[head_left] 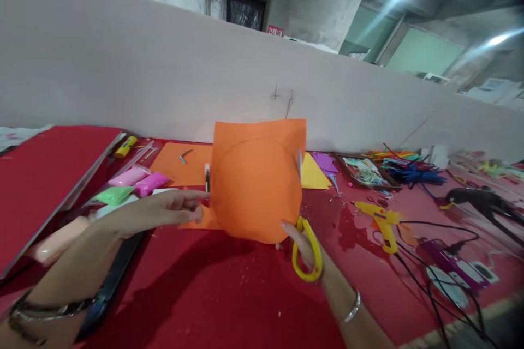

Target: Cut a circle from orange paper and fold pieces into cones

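Observation:
An orange craft sheet is held up above the red table, its top corners square and its lower edge rounded. A faint curved line runs across its upper part. My right hand pinches its lower right edge with the thumb on the front, and yellow-handled scissors hang on the same hand. Part of a scissor blade shows at the sheet's right edge. My left hand is at the left edge, fingers stretched toward it and loosely apart; whether a fingertip touches cannot be made out.
Left are a red board, a glue stick and bright clay packets. Behind lie orange sheets and yellow paper. Right are a tray, pipe cleaners, a yellow glue gun and a purple power strip with cables.

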`<state>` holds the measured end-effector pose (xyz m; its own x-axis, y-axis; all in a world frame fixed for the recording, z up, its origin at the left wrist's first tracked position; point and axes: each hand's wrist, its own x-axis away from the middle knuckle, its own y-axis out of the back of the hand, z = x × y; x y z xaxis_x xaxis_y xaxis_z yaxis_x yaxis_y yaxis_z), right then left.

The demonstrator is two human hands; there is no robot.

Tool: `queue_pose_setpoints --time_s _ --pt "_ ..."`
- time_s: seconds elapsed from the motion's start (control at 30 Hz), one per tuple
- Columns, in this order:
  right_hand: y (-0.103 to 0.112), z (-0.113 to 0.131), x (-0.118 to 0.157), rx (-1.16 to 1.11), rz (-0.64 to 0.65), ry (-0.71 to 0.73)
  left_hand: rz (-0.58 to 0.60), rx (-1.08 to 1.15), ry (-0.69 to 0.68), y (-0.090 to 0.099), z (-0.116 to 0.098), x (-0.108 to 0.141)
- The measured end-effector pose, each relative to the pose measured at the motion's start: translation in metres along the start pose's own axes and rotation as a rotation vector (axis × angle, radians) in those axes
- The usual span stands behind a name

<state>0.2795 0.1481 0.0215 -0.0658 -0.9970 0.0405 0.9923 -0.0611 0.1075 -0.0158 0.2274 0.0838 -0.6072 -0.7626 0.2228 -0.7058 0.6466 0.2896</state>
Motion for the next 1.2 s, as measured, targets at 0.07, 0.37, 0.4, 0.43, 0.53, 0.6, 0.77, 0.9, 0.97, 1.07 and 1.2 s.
queue_pose_setpoints --time_s 0.07,0.37,0.4,0.43,0.53,0.6,0.77,0.9,0.97,1.07,1.2 --pt "0.0 0.001 -0.001 -0.015 -0.006 -0.003 -0.026 -0.049 0.043 -0.008 -0.004 -0.002" --pt "-0.003 -0.002 -0.002 -0.095 0.061 0.006 0.157 -0.307 0.031 -0.047 -0.001 -0.013" --pt "-0.004 -0.002 -0.001 -0.093 0.06 0.016 0.174 -0.319 0.042 -0.054 0.0 -0.015" --pt "-0.005 -0.001 0.0 -0.093 0.052 0.034 0.183 -0.306 0.052 -0.061 0.001 -0.016" --pt "-0.007 -0.002 0.002 -0.132 0.003 0.089 0.145 -0.17 0.03 -0.078 0.001 -0.024" --pt "-0.008 -0.005 0.002 -0.187 -0.014 0.101 0.043 -0.05 -0.022 -0.082 0.0 -0.029" --pt "-0.01 -0.016 0.001 -0.283 -0.048 0.03 -0.317 0.241 -0.035 -0.078 -0.001 -0.033" --pt "-0.012 -0.013 0.001 -0.304 -0.025 0.055 -0.209 0.26 -0.06 -0.082 -0.002 -0.03" --pt "-0.012 -0.01 0.002 -0.308 0.04 0.064 -0.167 0.233 -0.086 -0.086 -0.001 -0.03" --pt "-0.012 -0.009 0.002 -0.265 0.076 0.053 -0.214 0.182 -0.105 -0.086 0.003 -0.033" --pt "-0.012 -0.012 -0.001 -0.18 0.108 0.092 -0.373 0.029 -0.142 -0.071 0.001 -0.03"
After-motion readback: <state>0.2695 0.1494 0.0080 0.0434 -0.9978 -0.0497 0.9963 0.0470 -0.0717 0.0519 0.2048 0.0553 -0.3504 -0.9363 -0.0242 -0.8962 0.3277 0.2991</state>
